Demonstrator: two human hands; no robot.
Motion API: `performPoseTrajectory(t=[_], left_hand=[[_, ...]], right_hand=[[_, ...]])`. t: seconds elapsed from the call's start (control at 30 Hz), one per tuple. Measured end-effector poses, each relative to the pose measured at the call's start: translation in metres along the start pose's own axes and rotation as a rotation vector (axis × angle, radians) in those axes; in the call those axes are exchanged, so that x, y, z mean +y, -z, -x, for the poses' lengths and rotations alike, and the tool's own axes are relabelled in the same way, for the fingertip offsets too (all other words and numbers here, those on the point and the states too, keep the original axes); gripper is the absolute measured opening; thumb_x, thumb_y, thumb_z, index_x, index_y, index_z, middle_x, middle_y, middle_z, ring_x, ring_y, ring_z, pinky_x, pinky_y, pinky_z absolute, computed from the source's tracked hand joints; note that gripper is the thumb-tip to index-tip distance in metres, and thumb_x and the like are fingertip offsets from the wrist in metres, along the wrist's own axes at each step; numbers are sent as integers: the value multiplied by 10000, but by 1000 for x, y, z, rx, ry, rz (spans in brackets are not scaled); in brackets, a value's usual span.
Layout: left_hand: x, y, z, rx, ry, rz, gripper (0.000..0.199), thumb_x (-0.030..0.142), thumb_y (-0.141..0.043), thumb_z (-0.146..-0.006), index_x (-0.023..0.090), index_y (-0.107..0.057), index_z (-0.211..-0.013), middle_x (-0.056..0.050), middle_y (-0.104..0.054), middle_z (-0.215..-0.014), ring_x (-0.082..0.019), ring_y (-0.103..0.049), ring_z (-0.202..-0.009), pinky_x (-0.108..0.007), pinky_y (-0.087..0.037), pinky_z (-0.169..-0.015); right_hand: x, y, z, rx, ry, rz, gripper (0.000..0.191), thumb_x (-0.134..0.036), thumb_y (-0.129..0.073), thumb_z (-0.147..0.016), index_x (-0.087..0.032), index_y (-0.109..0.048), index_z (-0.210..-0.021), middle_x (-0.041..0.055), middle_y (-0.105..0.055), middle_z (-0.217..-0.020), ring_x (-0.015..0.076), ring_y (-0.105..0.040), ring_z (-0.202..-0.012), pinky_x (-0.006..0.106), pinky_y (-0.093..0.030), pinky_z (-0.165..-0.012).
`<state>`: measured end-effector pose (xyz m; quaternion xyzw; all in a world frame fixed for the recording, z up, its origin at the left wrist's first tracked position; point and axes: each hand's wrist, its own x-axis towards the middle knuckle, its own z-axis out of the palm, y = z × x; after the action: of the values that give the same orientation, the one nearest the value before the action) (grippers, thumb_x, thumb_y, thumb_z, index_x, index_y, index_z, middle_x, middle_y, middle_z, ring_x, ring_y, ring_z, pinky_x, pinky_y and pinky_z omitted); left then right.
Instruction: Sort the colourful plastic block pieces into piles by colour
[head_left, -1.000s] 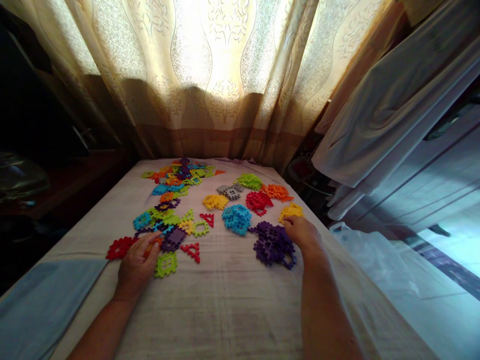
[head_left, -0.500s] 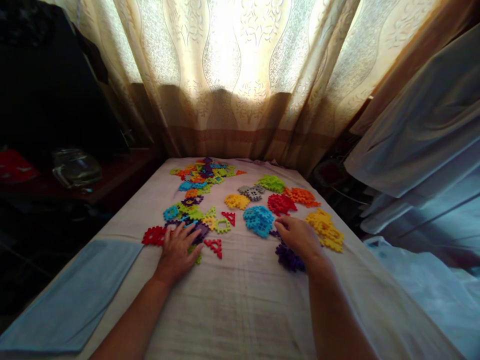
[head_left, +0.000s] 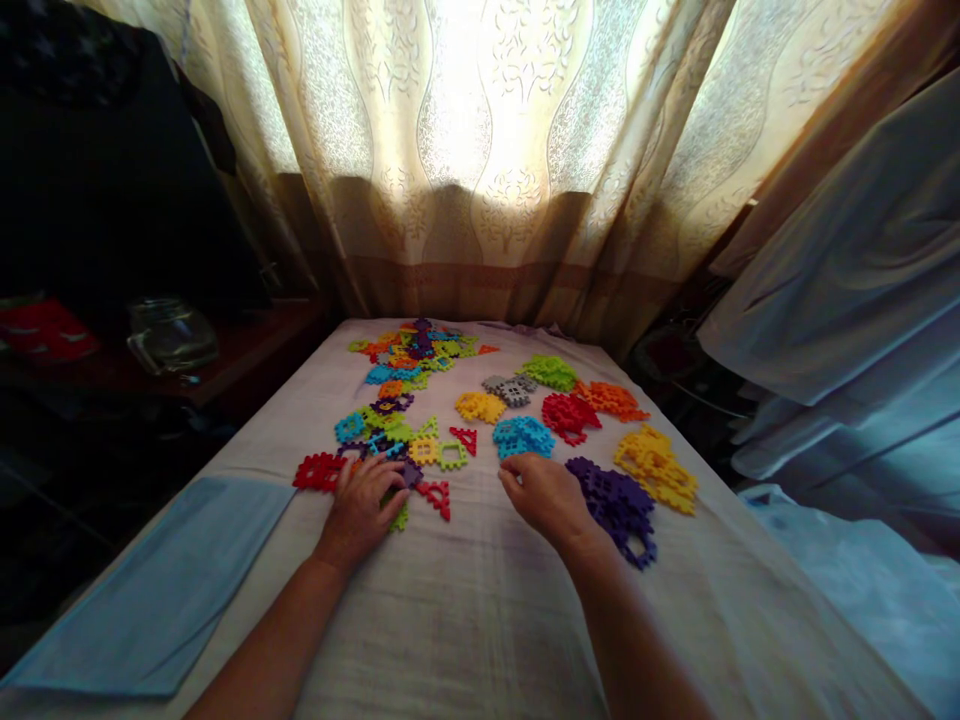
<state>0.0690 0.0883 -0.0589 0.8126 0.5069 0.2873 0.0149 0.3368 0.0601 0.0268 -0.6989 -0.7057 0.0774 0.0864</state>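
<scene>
My left hand [head_left: 365, 505] lies with fingers spread over the near end of a mixed pile of toothed plastic building pieces. Under and around it are a red piece [head_left: 316, 472], purple pieces and a green piece [head_left: 401, 518] partly covered by the fingers. A red triangular piece [head_left: 436, 497] sits just right of it. My right hand [head_left: 546, 497] is closed, knuckles up, at the near edge of the blue pile [head_left: 523, 436] and left of the purple pile [head_left: 615, 505]. Whatever its fingers hold is hidden.
Colour-sorted piles stand on the right: yellow [head_left: 654, 468], red [head_left: 570, 415], orange [head_left: 611, 399], lime green [head_left: 550, 372], grey [head_left: 510, 388] and a smaller yellow one [head_left: 480, 406]. A light blue cloth [head_left: 150, 590] covers the left edge. Behind hangs a curtain [head_left: 465, 230].
My right hand has moved left from over the purple pile to the front of the blue pile, uncovering the purple pieces. My left hand has stayed at the mixed pile.
</scene>
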Motion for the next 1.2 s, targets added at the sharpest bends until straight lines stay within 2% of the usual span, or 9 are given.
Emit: performPoseTrajectory(t=[0.2,0.33,0.4,0.53,0.67,0.83,0.93,1.03,1.2], left_hand=[[-3,1,0,47,-36,66,180,355,-514,-901,239,-650,-880,-56,-730,-1051,-252,-634,-1076,-542,-324,-1075],[3,5,-1,130,-63,173,210,377,-493,-916,234,-640,-873,-54,-733,-1007,-217,-661,-1003,-478,-397,-1055],[9,7,-2,145,-60,243,214,379,-489,-919,232,-637,-873,-52,-732,-996,-203,-668,-977,-424,-468,-993],[19,10,-2,117,-9,372,219,386,-486,-917,230,-634,-874,-55,-730,-1004,-189,-673,-963,-344,-535,-881],[26,10,-2,89,59,482,267,438,-486,-906,227,-637,-843,-59,-731,-981,-195,-679,-946,-343,-539,-871],[25,4,-1,87,128,546,320,508,-502,-877,220,-639,-907,-78,-719,-1066,-211,-675,-1005,-355,-536,-904],[21,2,0,101,201,581,399,533,-498,-870,209,-604,-1079,-87,-710,-1100,-215,-680,-1013,-351,-554,-878],[18,1,0,115,219,572,438,535,-487,-871,197,-589,-1130,-92,-709,-1096,-218,-686,-998,-353,-563,-860],[18,1,-1,108,218,482,411,504,-489,-863,213,-606,-1129,-70,-713,-1097,-211,-683,-1000,-360,-542,-905]], right_hand=[[-12,-19,1,-20,142,-41,265,-273,-506,-905,-225,-706,-1073,88,-711,-1052,223,-663,-963,310,-475,-802],[-23,-25,3,17,240,-101,505,-209,-555,-864,-235,-514,-1366,100,-645,-1206,225,-625,-1060,321,-481,-859],[-29,-27,4,44,281,-138,583,-174,-566,-842,-261,-459,-1408,89,-610,-1267,217,-612,-1081,313,-482,-875],[-39,-37,6,97,361,-213,503,-162,-573,-843,-293,-542,-1328,60,-602,-1275,187,-614,-1061,276,-483,-875],[-44,-46,8,125,423,-232,288,-253,-568,-897,-271,-655,-1172,51,-648,-1187,178,-623,-1031,258,-482,-856],[-41,-44,11,123,450,-231,223,-295,-511,-945,-268,-693,-1070,33,-702,-1001,146,-644,-917,221,-466,-804],[-30,-35,12,136,364,-266,204,-274,-523,-926,-238,-713,-991,37,-718,-923,153,-654,-865,228,-467,-779],[-2,-23,14,221,228,-394,219,-250,-534,-891,-221,-714,-1011,45,-736,-981,165,-665,-898,251,-476,-824],[84,-9,20,381,-52,-570,325,-373,-505,-838,-219,-729,-1016,48,-748,-965,197,-675,-857,313,-510,-813]])
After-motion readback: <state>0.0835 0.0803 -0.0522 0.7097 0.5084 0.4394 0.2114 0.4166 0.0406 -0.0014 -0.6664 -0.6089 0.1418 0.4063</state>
